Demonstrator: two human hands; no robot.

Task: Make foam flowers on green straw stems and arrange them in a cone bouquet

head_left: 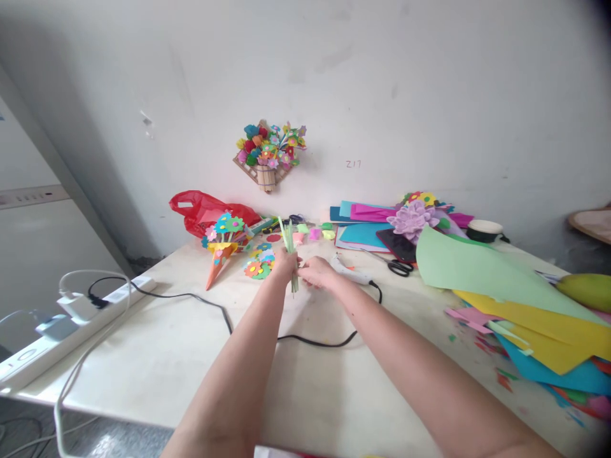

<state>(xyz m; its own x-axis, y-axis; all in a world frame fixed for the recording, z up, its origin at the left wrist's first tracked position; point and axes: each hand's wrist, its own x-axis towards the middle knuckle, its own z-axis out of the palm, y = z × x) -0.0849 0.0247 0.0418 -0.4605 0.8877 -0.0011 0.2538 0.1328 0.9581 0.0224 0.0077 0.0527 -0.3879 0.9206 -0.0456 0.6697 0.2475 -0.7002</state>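
Pinching pale-green strips (288, 237) upright above the desk (305, 394) — left hand (285, 262), partly hiding their middle; right hand (316, 272) just beside, its grip impossible to tell — white glue gun (352, 273) behind, partly covered.

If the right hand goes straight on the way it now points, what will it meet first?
The right hand would probably meet the green strips, held nearly upright in the left hand; whether it touches them now is unclear.
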